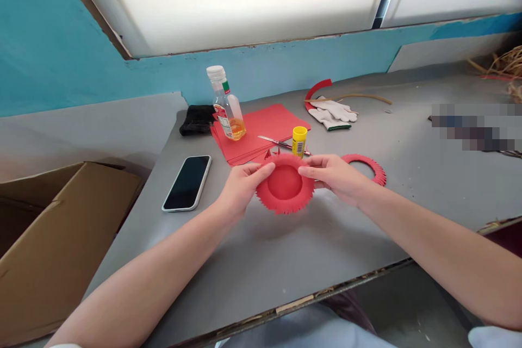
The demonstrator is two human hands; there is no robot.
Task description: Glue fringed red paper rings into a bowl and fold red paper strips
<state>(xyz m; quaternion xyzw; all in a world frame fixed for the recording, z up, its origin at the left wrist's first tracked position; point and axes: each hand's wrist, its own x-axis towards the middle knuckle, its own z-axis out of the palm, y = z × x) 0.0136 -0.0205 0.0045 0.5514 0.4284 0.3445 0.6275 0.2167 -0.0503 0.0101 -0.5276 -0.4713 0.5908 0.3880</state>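
Note:
A round red paper piece with a fringed edge (284, 182) is held up above the grey table, its sunken middle facing me. My left hand (243, 182) pinches its left rim between thumb and fingers. On the opposite rim, my right hand (332, 174) grips with the thumb in front and the fingers behind. Just behind the piece stands a yellow glue stick (299, 141). Close to my right hand lies a red fringed paper ring (375, 167). A thin craft knife (277, 143) rests partly on the stack of red paper (273, 119).
A glass bottle with amber liquid (230, 114) stands on the paper stack beside a black cloth-like item (196, 119). Left is a phone (187, 182); below the table's left edge, a cardboard box (61, 239). White gloves (332, 113) and a curved red strip (316, 89) lie at the back.

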